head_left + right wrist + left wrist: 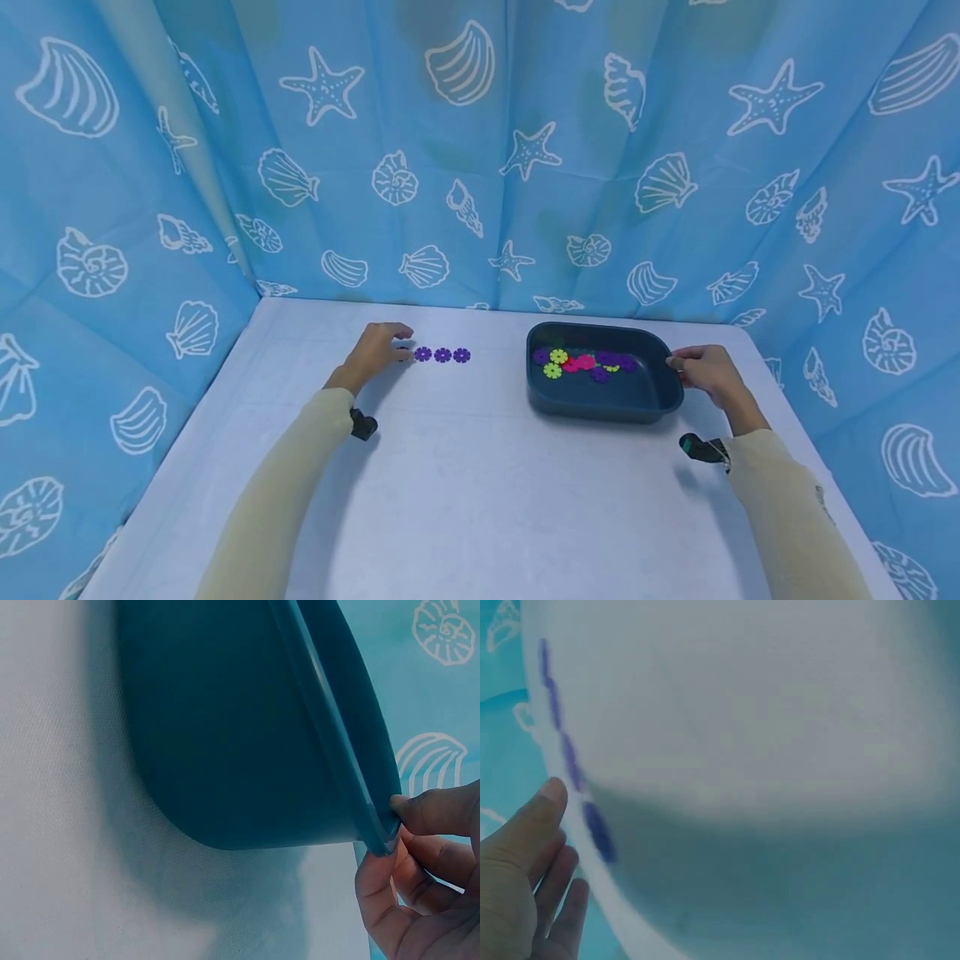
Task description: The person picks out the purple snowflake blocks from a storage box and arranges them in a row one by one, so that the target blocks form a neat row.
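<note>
A blue curtain (465, 125) printed with white shells and starfish closes off the far, left and right sides, and a white surface (480, 492) spreads out in front of it.

Toward the far edge, left of the middle, a row of four purple discs (442, 352) runs straight from left to right. The left grip (372, 354), the person's left hand, is at the row's left end, thumb and fingers apart. From there the row stretches away to the right, and the leftmost disc (598, 832) is partly hidden by the hand in the head view; whether skin touches it, I cannot tell.

Farther right, well apart from the row, sits a dark tray (592, 406), its long side also lying left to right, so row and tray are roughly in line. The right grip (712, 373) is clamped on the rim at the tray's right end, thumb on one side and fingers on the other.

The loose pieces inside, yellow discs (558, 356), pink discs (587, 362) and more purple ones, gather in the left and middle of the tray, to the left of the right grip. They lie between the two hands, nearer the right; the row is plainly nearer the left.
</note>
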### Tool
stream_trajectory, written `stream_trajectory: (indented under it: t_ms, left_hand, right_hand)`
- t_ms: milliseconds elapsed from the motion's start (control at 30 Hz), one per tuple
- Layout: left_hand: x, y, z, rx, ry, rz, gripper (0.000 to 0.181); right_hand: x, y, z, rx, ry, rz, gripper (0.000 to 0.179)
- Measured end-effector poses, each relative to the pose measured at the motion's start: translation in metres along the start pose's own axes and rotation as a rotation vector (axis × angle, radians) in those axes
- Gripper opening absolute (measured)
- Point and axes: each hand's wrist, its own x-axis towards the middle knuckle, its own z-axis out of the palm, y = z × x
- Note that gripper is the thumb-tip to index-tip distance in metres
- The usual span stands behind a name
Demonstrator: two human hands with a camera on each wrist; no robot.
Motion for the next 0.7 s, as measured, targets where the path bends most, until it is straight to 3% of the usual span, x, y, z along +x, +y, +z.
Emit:
stream_trajectory:
  t_ms: [133,300,433,533,700]
  left_hand:
    - [0.009,0.028,-0.001,-0.008,0.032,0.085,0.042]
    - [0.022,0.085,0.01,-0.015,0.039,0.232,0.041]
    - [0.03,0.13,0.032,-0.044,0.033,0.367,0.04]
    - [0.035,0.161,0.053,-0.053,-0.004,0.432,0.039]
    - [0.039,0.202,0.089,-0.029,-0.134,0.437,0.041]
  right_hand:
    - [0.001,0.0,-0.002,0.0,0.002,0.008,0.043]
    - [-0.001,0.001,-0.004,0.005,0.01,0.023,0.042]
    - [-0.002,0.002,-0.005,0.009,0.011,0.026,0.042]
    - [0.001,0.003,-0.005,0.013,0.006,0.02,0.044]
    - [0.013,0.01,0.0,0.019,0.027,0.029,0.042]
